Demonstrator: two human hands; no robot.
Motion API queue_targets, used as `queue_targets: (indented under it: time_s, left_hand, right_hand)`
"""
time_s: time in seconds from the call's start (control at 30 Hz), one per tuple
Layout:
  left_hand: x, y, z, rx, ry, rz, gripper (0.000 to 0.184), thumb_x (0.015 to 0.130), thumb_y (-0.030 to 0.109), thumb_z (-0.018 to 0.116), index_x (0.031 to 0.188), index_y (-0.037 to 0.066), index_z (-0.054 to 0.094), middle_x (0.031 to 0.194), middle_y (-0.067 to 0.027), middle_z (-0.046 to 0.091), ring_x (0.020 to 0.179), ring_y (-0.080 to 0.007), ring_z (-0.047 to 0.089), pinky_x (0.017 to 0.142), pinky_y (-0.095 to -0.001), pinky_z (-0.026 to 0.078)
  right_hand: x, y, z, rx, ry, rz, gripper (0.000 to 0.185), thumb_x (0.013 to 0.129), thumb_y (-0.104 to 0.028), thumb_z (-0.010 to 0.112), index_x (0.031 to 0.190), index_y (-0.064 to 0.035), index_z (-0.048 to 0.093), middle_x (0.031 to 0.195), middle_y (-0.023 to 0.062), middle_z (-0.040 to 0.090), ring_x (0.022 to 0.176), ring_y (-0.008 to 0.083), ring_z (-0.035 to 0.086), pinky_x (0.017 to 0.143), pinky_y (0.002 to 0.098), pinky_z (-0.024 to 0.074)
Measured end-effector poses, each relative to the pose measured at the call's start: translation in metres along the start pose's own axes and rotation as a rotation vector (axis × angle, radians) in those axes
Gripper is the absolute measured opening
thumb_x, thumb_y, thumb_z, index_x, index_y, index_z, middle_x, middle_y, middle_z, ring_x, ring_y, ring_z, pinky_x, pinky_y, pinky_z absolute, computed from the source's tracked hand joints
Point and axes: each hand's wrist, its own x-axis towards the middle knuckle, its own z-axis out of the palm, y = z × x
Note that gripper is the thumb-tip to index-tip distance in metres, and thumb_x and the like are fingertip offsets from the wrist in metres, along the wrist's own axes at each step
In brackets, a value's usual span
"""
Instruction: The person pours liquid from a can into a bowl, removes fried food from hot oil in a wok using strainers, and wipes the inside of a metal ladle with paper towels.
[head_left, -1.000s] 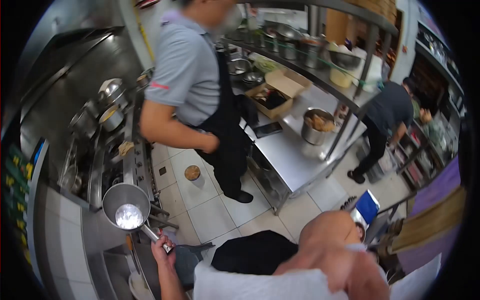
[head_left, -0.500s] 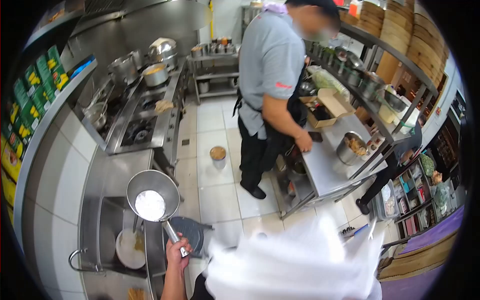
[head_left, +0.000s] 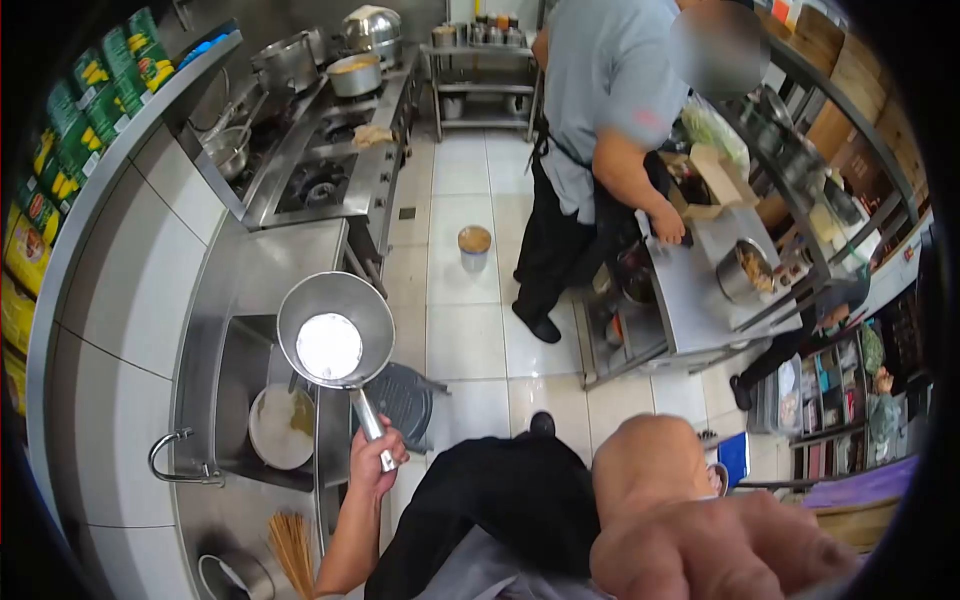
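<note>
A deep metal saucepan (head_left: 372,300) is held out over the edge of the sink, with a bright, shiny patch at its bottom. My left hand (head_left: 378,458) is wrapped round its metal handle. Close to the camera at the lower right, my right hand (head_left: 710,550) looms large and blurred, its fingers bent downward; whether they hold anything is hidden. Left of the pan, the metal sink (head_left: 240,350) holds a round white plate-like item (head_left: 282,425) with a yellowish patch.
A person in a grey shirt (head_left: 610,80) stands at the steel table (head_left: 700,300). Another person (head_left: 835,300) bends at the far right. A stove (head_left: 265,205) stands beyond the sink. A food container (head_left: 474,245) sits on the floor, and a dark stool (head_left: 405,400) is beside the sink.
The view has swung left and down. The white cloth that covered the lower right is mostly gone from there, and my right hand now shows near the camera. My left hand still holds the saucepan.
</note>
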Motion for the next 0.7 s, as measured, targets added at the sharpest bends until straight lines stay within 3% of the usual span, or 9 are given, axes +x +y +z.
queue_targets:
  time_s: [0.1,0.57,0.6,0.7]
  left_hand:
    - [0.003,0.005,0.008,0.033,-0.017,-0.018,0.038,0.075,0.002,0.065,0.108,0.007,0.046,0.069,-0.0074,0.05,0.051,-0.0183,0.05,0.05,-0.0346,0.041]
    - [0.016,-0.008,0.012,0.107,-0.114,-0.095,0.04,0.074,0.002,0.065,0.107,0.005,0.043,0.069,-0.0102,0.052,0.051,-0.0209,0.053,0.049,-0.0389,0.045]
    - [0.019,-0.009,0.014,0.133,-0.1,-0.081,0.04,0.074,0.001,0.064,0.107,0.005,0.043,0.069,-0.0106,0.052,0.051,-0.0211,0.053,0.049,-0.0389,0.045]
    - [0.033,-0.027,0.014,0.266,-0.249,0.251,0.037,0.075,0.002,0.063,0.107,0.006,0.046,0.07,-0.0076,0.052,0.051,-0.019,0.052,0.05,-0.0362,0.044]
  right_hand:
    - [0.013,-0.015,-0.001,0.033,-0.108,-0.036,0.04,0.088,-0.02,0.06,0.117,0.006,0.052,0.106,0.0148,0.063,0.091,0.0228,0.062,0.087,0.0353,0.0477]
    - [0.019,0.023,0.018,0.084,-0.04,0.188,0.038,0.091,-0.024,0.058,0.113,0.0061,0.055,0.103,0.0137,0.064,0.087,0.0222,0.062,0.085,0.0343,0.0467]
    - [0.019,0.031,0.02,0.096,-0.043,0.213,0.037,0.091,-0.024,0.058,0.113,0.0061,0.055,0.102,0.0136,0.064,0.087,0.0222,0.062,0.085,0.0342,0.0466]
    - [0.017,0.054,0.026,0.124,-0.022,0.295,0.037,0.092,-0.025,0.058,0.112,0.0061,0.056,0.102,0.0134,0.065,0.086,0.0221,0.062,0.085,0.034,0.0464]
